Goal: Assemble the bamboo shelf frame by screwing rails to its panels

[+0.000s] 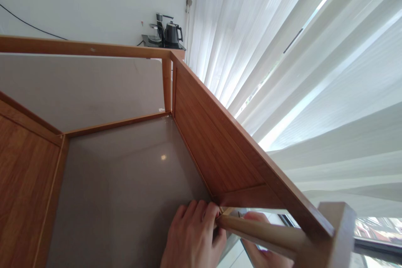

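Observation:
A wooden furniture frame (220,104) with orange-brown side panels and a grey board (125,184) fills the lower view. My left hand (194,234) is closed at the frame's near right corner, its fingers curled over the edge and its thumb beneath a paler wooden leg (260,228). Partly covered by that leg, my right hand (264,247) is on its outer side, with bent fingers close to the same corner. A thin dark tip shows beside the right fingers; what they hold is hidden.
A dark kettle (171,33) and a glass coffee pot (154,35) stand on a black surface by the wall. White curtains (282,71) hang along the right. Another wooden panel (25,184) bounds the left side. A black cable (31,21) runs along the wall.

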Motion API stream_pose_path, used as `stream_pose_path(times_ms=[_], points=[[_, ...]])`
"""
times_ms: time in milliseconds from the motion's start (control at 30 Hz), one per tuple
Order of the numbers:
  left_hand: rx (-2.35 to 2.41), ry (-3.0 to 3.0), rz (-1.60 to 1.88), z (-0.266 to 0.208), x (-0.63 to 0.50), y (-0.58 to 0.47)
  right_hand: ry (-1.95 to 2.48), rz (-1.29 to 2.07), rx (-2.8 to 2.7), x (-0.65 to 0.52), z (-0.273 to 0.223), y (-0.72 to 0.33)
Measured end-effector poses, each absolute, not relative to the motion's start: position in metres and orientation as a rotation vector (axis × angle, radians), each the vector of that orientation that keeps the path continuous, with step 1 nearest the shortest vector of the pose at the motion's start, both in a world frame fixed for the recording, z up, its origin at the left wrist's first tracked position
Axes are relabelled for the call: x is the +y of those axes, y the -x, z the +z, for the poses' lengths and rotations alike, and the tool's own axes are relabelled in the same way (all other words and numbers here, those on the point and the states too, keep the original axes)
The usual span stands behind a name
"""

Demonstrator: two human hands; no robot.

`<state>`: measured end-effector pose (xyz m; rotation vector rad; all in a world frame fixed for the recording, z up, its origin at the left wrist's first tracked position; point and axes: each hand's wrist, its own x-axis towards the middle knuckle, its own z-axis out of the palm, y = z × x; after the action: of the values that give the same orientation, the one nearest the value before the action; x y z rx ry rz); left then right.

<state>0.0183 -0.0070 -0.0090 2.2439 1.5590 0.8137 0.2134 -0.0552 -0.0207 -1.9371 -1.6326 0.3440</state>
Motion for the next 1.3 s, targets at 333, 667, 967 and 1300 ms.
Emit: stream_pose_path(times_ms=[333,667,967,1300], points=[[1.527,-2.364,0.698,0.002,-0.011,-0.014,1.675,0.445,-1.916,-0.054,0.006,-0.190],[1.544,-2.305,0.535,0.023,-0.010,-0.015,1.656,0.691,-1.688,-0.056,-0.003,-0.192],[1.421,-2.300,0.593,0.018,-0.010,-0.007,1.599,0.731,-1.730,-0.059,0.005,-0.183],[1.407,-2.263,0.569,0.023,-0.011,-0.007,1.679,0.585,-1.682,-0.069,0.001,-0.187]])
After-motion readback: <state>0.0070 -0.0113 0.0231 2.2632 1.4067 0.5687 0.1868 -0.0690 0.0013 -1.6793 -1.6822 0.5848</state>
